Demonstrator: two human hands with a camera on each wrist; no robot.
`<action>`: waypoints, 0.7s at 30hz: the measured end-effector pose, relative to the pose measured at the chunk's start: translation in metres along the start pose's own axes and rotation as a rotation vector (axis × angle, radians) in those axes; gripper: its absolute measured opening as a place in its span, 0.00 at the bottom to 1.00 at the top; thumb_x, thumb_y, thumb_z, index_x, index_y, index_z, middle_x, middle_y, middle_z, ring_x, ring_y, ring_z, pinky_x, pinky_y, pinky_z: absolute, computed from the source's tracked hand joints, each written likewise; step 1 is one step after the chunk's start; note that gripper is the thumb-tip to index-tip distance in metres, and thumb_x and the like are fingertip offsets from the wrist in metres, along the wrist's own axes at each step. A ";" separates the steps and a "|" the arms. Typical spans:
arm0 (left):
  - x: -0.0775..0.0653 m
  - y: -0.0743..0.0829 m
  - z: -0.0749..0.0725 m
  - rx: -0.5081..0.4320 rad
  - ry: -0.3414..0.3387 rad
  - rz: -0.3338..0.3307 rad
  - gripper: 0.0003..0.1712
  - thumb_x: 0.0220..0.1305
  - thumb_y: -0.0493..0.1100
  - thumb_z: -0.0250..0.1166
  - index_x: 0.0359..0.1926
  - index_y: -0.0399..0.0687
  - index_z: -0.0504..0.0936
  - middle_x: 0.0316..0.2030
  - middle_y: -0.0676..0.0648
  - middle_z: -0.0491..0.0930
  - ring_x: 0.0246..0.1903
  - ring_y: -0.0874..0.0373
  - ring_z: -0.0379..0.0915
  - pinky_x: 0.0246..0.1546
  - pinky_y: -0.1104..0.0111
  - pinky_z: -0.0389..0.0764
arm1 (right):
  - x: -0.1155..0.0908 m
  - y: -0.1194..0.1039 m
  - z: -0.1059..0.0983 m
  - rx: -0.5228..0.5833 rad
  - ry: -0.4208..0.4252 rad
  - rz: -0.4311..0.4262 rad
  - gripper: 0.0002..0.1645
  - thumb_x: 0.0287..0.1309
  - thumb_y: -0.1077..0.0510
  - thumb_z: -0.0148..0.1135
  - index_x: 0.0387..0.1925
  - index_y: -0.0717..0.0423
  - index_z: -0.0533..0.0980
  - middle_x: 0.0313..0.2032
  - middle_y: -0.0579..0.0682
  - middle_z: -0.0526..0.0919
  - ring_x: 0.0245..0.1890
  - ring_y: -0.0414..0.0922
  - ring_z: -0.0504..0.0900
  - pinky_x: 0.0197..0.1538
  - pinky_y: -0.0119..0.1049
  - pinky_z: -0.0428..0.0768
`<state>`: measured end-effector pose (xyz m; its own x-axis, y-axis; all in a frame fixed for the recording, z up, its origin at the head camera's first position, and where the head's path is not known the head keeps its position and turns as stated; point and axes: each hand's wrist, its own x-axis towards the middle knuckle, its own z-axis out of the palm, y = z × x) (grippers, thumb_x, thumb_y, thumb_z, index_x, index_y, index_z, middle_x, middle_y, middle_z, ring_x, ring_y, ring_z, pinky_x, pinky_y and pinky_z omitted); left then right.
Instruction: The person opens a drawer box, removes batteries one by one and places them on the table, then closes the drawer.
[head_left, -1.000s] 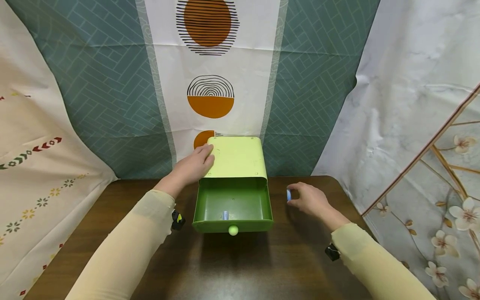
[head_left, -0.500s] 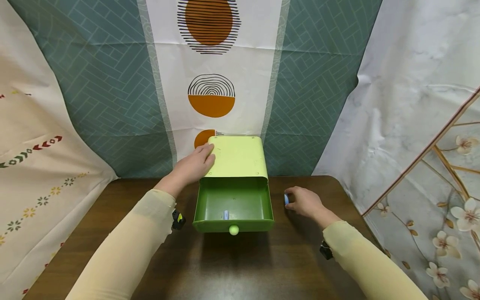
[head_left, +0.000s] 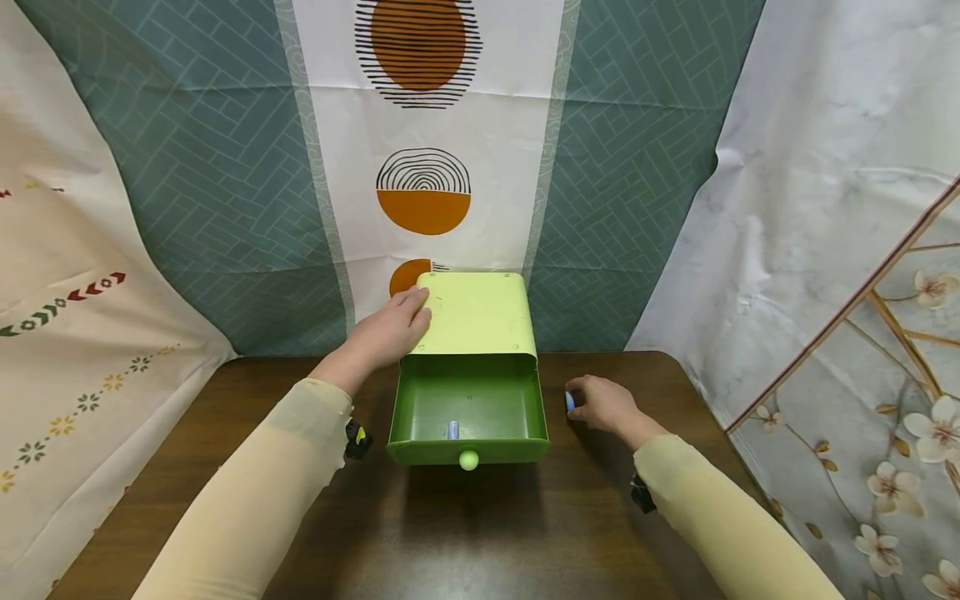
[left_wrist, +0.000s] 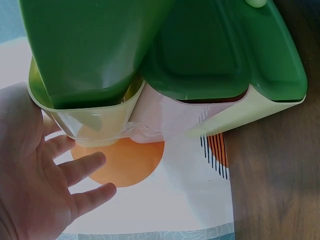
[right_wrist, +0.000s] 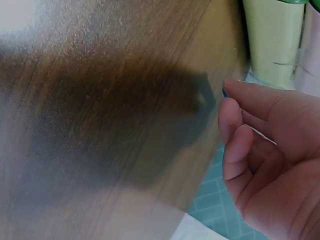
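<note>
A small drawer cabinet (head_left: 476, 312) with a pale yellow-green top stands at the back of the table. Its top green drawer (head_left: 423, 454) is pulled out, and inside near the front lies a small bluish cylinder (head_left: 453, 430). My left hand (head_left: 386, 332) rests on the cabinet's upper left edge, its fingers extended in the left wrist view. To the right of the drawer, my right hand (head_left: 609, 407) pinches a small blue piece (head_left: 570, 402) between thumb and fingertips, low over the table. Only a dark blue sliver of it shows in the right wrist view.
Lower green drawers (left_wrist: 205, 60) in pink and pale yellow housings sit pushed in below the top one. A round light-green knob (head_left: 468, 460) sticks out from the open drawer's front. Patterned cloths (head_left: 630, 208) hang behind and beside the brown wooden table (head_left: 480, 542).
My right hand has moved left and slightly nearer to me with the blue piece, toward the drawer. The left hand and the cabinet stay where they were.
</note>
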<state>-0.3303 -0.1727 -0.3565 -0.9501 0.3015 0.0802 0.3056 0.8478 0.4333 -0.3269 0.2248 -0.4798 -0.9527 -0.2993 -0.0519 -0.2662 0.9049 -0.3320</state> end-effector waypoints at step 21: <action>-0.001 0.001 -0.001 -0.005 -0.007 -0.010 0.39 0.90 0.59 0.38 0.91 0.50 0.48 0.89 0.42 0.43 0.87 0.42 0.40 0.83 0.43 0.51 | 0.011 0.006 0.012 -0.045 -0.037 -0.007 0.32 0.63 0.58 0.82 0.66 0.60 0.83 0.64 0.62 0.84 0.24 0.40 0.85 0.45 0.49 0.86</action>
<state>-0.3290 -0.1730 -0.3549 -0.9525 0.2963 0.0701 0.2961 0.8483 0.4390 -0.3370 0.2231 -0.4931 -0.9448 -0.3162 -0.0853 -0.2802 0.9152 -0.2897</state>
